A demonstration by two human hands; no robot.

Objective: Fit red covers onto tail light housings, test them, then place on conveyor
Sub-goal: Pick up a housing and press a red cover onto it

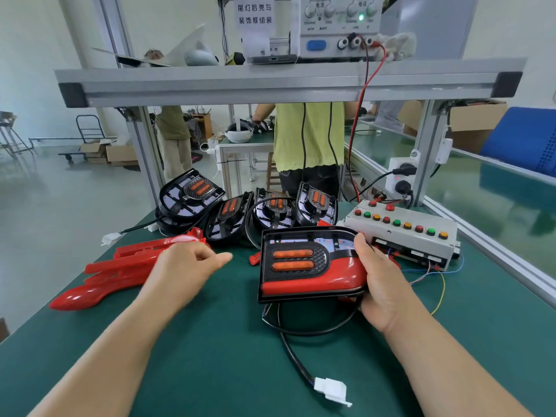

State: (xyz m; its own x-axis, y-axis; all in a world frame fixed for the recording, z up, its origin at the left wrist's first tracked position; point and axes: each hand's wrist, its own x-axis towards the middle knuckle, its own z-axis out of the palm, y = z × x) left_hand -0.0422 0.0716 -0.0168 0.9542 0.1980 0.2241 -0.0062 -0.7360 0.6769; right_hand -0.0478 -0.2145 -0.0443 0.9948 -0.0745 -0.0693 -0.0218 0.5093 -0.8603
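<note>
A black tail light housing (301,260) with two orange lenses and a red cover (325,279) on its lower part is tilted up over the green table. My right hand (377,281) grips its right end. Its black cable runs down to a white connector (331,389) lying near the table's front. My left hand (186,267) hovers left of the housing with fingers loosely curled, holding nothing, just above a pile of loose red covers (120,266). Several bare housings (240,212) lean in a row behind.
A grey test box (403,233) with coloured buttons and loose wires sits at the right. A power supply (340,25) stands on the aluminium shelf overhead. The glass-sided conveyor (481,194) runs along the right. Two people stand behind the bench.
</note>
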